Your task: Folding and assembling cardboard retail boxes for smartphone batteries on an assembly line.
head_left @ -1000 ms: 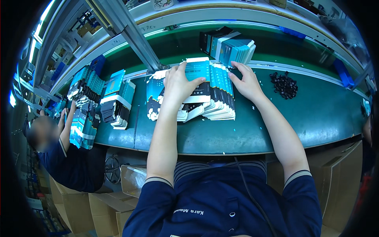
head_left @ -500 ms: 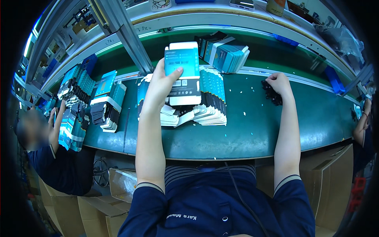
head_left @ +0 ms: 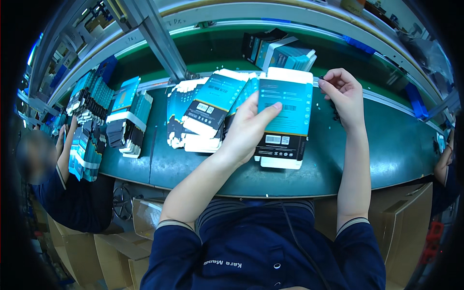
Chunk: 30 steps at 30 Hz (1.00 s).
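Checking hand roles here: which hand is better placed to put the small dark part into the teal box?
Right, probably. The right hand pinches a small dark part beside the top of the box, while the left hand is occupied gripping the box upright.

Take the green conveyor belt (head_left: 396, 145) as your landmark. On its left end you have a banded bundle of teal flat cartons (head_left: 129, 118) standing on edge, and further left a second heap of the same cartons (head_left: 89, 99). Beyond the belt's far edge, on the upper green shelf (head_left: 212, 48), lies another fanned stack of teal and black boxes (head_left: 280, 50). A slanted metal post (head_left: 157, 41) rises from the belt's far side. Below the belt's near edge sit brown cardboard boxes (head_left: 113, 251). At its left end a co-worker in a dark blue top (head_left: 72, 203) leans in.
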Each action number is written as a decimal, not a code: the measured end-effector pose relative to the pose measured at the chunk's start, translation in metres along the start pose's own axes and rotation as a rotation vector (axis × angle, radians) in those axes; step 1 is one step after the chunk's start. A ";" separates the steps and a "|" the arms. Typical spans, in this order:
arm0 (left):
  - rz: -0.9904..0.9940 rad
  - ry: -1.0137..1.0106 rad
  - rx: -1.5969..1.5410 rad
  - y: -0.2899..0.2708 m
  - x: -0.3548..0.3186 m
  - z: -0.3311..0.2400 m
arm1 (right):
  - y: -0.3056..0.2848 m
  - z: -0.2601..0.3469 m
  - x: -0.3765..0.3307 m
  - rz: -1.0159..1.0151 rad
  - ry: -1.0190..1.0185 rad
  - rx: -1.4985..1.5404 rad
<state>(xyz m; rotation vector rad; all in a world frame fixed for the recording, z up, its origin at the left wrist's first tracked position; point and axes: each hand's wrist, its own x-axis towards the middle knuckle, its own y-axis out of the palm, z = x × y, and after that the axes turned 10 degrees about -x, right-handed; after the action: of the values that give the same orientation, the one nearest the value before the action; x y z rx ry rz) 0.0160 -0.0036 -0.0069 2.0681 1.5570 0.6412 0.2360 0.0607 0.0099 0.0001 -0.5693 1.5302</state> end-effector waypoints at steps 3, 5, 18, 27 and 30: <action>-0.004 -0.032 -0.047 -0.004 0.002 0.010 | 0.023 0.008 -0.013 -0.022 -0.266 -0.013; 0.007 -0.052 -0.083 -0.006 0.004 0.013 | 0.029 0.006 -0.015 -0.034 -0.396 -0.041; -0.023 -0.011 -0.047 -0.010 0.010 0.020 | 0.059 -0.002 -0.027 -0.165 -0.302 0.060; -0.052 -0.014 -0.051 -0.013 0.012 0.023 | 0.061 -0.004 -0.030 0.024 -0.056 0.325; -0.040 0.004 -0.023 -0.012 0.012 0.025 | 0.062 -0.014 -0.028 -0.045 -0.215 0.150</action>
<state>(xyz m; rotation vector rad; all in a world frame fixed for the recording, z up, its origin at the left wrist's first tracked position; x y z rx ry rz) 0.0257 0.0082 -0.0330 2.0151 1.5810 0.6461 0.1843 0.0434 -0.0339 0.2941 -0.6187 1.5359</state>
